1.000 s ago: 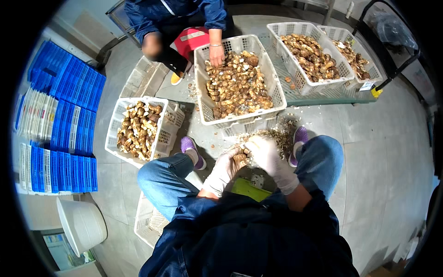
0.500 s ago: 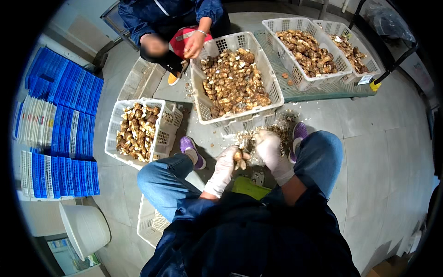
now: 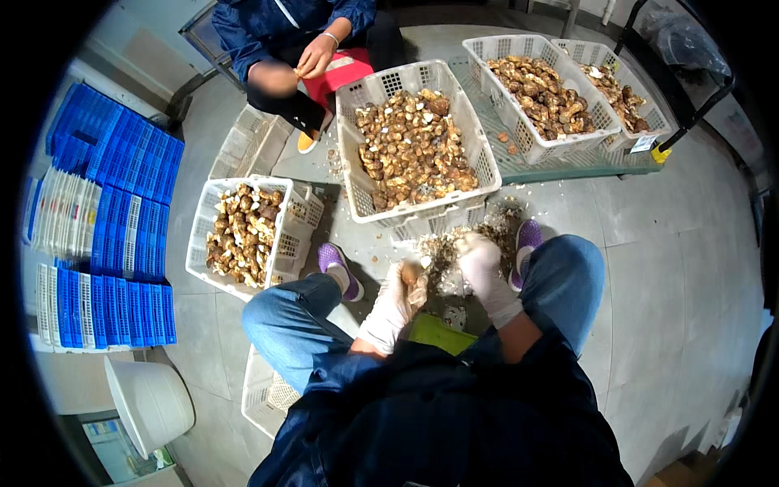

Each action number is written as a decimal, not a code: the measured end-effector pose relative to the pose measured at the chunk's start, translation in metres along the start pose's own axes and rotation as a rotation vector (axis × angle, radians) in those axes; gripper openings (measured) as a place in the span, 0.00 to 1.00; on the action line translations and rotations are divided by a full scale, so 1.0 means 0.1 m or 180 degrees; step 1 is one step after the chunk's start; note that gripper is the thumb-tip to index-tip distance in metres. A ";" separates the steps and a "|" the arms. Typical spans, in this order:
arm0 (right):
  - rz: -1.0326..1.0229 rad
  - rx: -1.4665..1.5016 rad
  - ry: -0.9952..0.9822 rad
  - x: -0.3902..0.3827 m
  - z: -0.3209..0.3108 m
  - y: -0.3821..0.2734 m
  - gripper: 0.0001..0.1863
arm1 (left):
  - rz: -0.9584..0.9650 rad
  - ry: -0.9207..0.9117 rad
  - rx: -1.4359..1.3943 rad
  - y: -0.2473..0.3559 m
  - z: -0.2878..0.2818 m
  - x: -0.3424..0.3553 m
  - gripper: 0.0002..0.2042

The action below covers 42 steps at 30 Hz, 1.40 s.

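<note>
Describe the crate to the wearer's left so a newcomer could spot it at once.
Start at the big white crate heaped with mushrooms ahead of the wearer's knees. Left of it, near the blue stacked crates, sits the smaller white crate. It alone holds a shallow, paler batch of mushrooms, beside the left foot's purple shoe.

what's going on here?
A seated person in white gloves works over a pile of trimmings on the floor between their feet. The left hand holds a brown mushroom; the right hand is close beside it, and what it holds cannot be told. White baskets of mushrooms sit ahead and to the left. A co-worker sits opposite.
</note>
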State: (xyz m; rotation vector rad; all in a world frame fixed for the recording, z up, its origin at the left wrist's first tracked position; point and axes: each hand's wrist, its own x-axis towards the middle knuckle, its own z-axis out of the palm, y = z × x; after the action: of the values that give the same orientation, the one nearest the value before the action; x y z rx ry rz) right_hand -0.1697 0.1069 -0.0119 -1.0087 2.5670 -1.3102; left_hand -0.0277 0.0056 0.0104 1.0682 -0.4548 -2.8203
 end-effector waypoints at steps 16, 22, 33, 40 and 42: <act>-0.0366 0.0915 -0.0099 -0.06 0.01 -0.22 0.06 | -0.0029 0.0430 0.0528 -0.02 0.02 0.02 0.20; 0.0202 0.0543 0.0292 0.01 0.14 0.23 0.06 | -0.0339 0.0359 0.0044 -0.01 0.19 0.02 0.19; 0.0741 0.1137 -0.0832 -0.06 0.02 -0.39 0.07 | -0.1111 -0.0188 -0.0489 0.05 -0.24 0.10 0.21; 0.0141 0.0296 -0.0944 0.12 -0.17 -0.33 0.11 | 0.2619 0.0604 -0.1250 1.79 -0.91 -0.23 0.11; -0.0030 0.0153 -0.0517 0.17 -0.20 -0.13 0.15 | 0.4055 0.0903 0.0424 2.22 -0.93 -0.30 0.13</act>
State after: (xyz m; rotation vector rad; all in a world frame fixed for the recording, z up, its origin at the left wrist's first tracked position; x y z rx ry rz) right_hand -0.1836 0.1054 0.0139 -1.0723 2.4032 -1.2311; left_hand 0.0517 -0.2227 0.0314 0.7330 -0.8795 -1.5172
